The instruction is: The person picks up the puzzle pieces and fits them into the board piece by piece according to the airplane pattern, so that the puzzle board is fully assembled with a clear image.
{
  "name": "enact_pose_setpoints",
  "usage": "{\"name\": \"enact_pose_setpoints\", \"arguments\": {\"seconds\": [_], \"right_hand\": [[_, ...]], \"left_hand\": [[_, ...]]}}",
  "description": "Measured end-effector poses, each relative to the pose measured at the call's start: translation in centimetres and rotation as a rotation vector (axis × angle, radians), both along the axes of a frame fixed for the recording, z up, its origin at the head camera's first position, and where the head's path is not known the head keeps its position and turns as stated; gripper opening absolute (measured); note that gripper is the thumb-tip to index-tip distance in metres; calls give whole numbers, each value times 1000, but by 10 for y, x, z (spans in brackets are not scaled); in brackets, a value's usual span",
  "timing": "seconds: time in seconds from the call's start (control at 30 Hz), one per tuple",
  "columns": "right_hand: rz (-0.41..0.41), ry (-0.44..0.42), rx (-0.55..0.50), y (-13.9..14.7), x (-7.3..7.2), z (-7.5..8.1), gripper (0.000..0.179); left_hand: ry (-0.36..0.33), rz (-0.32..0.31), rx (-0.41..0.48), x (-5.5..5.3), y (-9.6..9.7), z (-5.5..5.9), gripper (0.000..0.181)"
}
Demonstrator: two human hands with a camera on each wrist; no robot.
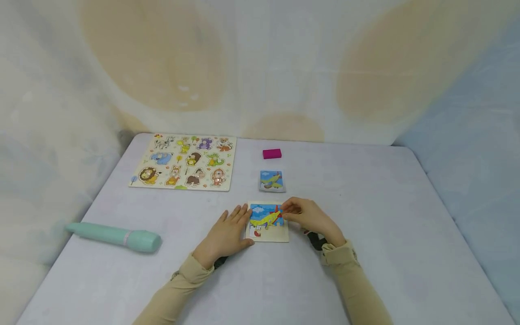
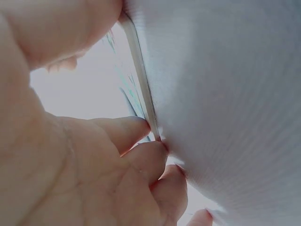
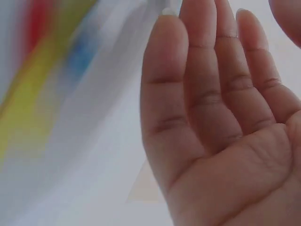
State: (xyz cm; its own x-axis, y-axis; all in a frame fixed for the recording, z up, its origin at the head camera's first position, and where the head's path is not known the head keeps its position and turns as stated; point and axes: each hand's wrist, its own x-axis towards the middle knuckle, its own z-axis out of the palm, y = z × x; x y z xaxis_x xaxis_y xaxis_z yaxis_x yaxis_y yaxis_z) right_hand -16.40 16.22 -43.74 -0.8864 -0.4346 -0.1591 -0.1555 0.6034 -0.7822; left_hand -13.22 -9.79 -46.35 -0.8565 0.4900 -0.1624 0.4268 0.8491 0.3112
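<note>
A small wooden jigsaw puzzle (image 1: 279, 234) lies on the table, showing a yellow airplane on blue sky. Pieces fill its upper part and its lower left corner; bare wood shows at the lower right. Against its left edge rests my left hand (image 1: 228, 237), fingers extended. The left wrist view shows that thumb and fingertips (image 2: 136, 126) touching the board's side (image 2: 141, 70). My right hand (image 1: 310, 219) is at the upper right edge, fingers gently bent. In the right wrist view its fingers (image 3: 164, 94) look nearly straight, with no piece seen between them; the puzzle's colours are blurred.
Beyond the puzzle lie a small airplane picture card (image 1: 271, 180) and a magenta block (image 1: 271, 154). A large animal peg puzzle board (image 1: 187, 171) lies at the back left. The mint-green microphone-shaped object (image 1: 115, 236) is on the left side.
</note>
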Motion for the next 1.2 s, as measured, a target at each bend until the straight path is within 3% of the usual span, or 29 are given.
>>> {"name": "enact_pose_setpoints", "arguments": {"seconds": [0.2, 0.33, 0.53, 0.7, 0.97, 1.2], "right_hand": [[-133, 0, 16, 60, 12, -3, 27], [-153, -12, 29, 80, 19, -7, 36], [-78, -9, 56, 70, 21, -14, 50], [-33, 44, 127, 58, 21, -14, 41], [-132, 5, 121, 49, 17, -13, 27], [-148, -13, 63, 42, 9, -11, 21]], "left_hand": [[-16, 11, -1, 0, -1, 2, 84], [-24, 15, 1, 0, -2, 3, 84], [-32, 22, -3, 2, -3, 3, 84], [-25, 17, 12, 1, -2, 2, 84], [-31, 18, 15, 1, 0, 1, 84], [-33, 15, 11, 0, 0, 2, 84]]}}
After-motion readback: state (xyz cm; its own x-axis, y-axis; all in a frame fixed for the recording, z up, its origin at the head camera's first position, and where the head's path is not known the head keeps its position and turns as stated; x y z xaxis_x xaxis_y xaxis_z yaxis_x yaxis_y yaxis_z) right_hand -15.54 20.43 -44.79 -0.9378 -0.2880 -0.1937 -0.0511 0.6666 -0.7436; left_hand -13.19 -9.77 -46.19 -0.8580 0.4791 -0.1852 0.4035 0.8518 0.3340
